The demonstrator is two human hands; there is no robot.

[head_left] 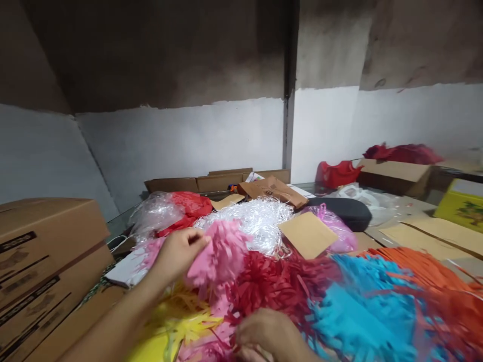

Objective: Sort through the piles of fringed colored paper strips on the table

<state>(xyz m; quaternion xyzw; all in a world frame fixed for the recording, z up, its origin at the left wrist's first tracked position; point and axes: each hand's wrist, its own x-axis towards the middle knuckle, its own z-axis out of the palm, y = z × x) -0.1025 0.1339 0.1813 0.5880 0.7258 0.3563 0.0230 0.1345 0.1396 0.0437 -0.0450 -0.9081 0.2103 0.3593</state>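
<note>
My left hand (183,254) pinches a piece of pink fringed paper (219,254) between thumb and fingers and holds it up over the pile. Low in the view, my right hand (269,332) is curled and slightly blurred. Its fingertips are largely hidden, and what they grip cannot be made out. Dark red fringed paper (279,281) lies just beyond the right hand. Yellow fringed paper (188,324) spreads below the left wrist, with more pink strips beside it. To the right are blue fringed paper (370,317) and orange fringed paper (418,266).
Cardboard boxes (53,266) stand at the left. Behind the pile lie white string (252,221), a tan paper square (307,234), a black case (341,213) and a clear plastic bag (156,213). A yellow box (462,203) and an open carton (396,173) are at the right.
</note>
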